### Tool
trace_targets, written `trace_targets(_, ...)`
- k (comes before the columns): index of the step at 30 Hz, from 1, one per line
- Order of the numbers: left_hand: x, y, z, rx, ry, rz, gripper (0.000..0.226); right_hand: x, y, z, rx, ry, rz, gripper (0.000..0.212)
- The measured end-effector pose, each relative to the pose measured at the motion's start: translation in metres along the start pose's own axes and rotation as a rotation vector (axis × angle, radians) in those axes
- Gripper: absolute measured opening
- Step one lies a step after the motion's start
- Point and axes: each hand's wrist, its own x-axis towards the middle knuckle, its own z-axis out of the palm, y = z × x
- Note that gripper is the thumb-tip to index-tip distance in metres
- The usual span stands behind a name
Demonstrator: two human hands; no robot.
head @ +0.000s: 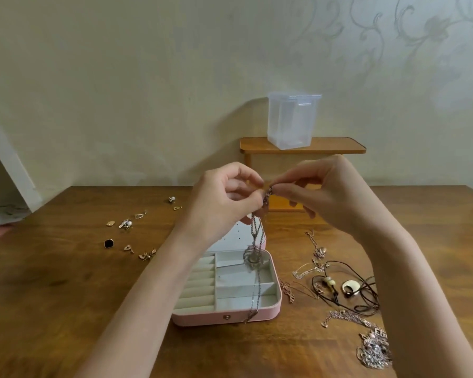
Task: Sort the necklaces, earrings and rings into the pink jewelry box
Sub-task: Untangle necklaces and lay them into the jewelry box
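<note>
The necklace (257,241) hangs from both hands over the open jewelry box (230,285), its top pinched between the left hand (224,197) and the right hand (314,192), which meet fingertip to fingertip. Its pendant dangles at 6 o'clock from the hands. On the bench (66,296), earrings (126,223) lie at 9 o'clock of the box and other chains (339,285) at 3 o'clock.

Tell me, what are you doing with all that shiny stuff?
A person is sorting jewelry. Both hands, the left hand and the right hand, pinch the top of a silver necklace, which dangles over the open pink jewelry box. Its compartments look empty so far. Earrings lie scattered on the table to the left, and more necklaces wait in a tangle to the right.
</note>
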Motion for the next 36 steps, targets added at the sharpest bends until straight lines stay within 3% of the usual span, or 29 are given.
trace_targets(10,-0.002,0.003,-0.008,-0.519,-0.241,-0.417,0.01,-0.001,0.003,0.0,0.224,-0.148,-0.019,0.014)
trace_targets(13,-0.001,0.003,-0.009,-0.623,-0.241,-0.443,0.004,-0.003,0.005,-0.003,0.351,-0.225,-0.039,0.018)
trace_targets(16,0.001,-0.001,-0.012,-0.6,-0.266,-0.413,0.013,-0.006,0.006,-0.005,0.527,-0.297,-0.002,0.016)
trace_targets(19,0.0,0.002,-0.011,-0.528,-0.265,-0.361,0.004,-0.008,0.005,-0.002,0.689,-0.358,0.082,0.017)
trace_targets(21,0.0,0.002,-0.009,-0.355,-0.158,-0.301,0.009,-0.008,0.005,-0.001,0.607,-0.355,0.073,0.014)
trace_targets(24,0.001,-0.001,-0.003,-0.063,0.015,-0.18,0.012,-0.003,0.004,0.0,0.089,-0.234,-0.038,0.007)
trace_targets(28,0.0,-0.003,0.005,-0.063,0.022,-0.218,0.017,0.001,-0.001,0.01,-0.386,-0.133,-0.116,0.013)
trace_targets(31,-0.001,-0.005,0.004,-0.1,-0.066,-0.269,0.015,0.0,0.003,0.012,-0.454,-0.152,-0.161,0.011)
trace_targets(36,-0.002,-0.007,0.003,-0.089,-0.192,-0.314,0.021,-0.001,0.008,0.003,-0.332,-0.154,-0.192,0.007)
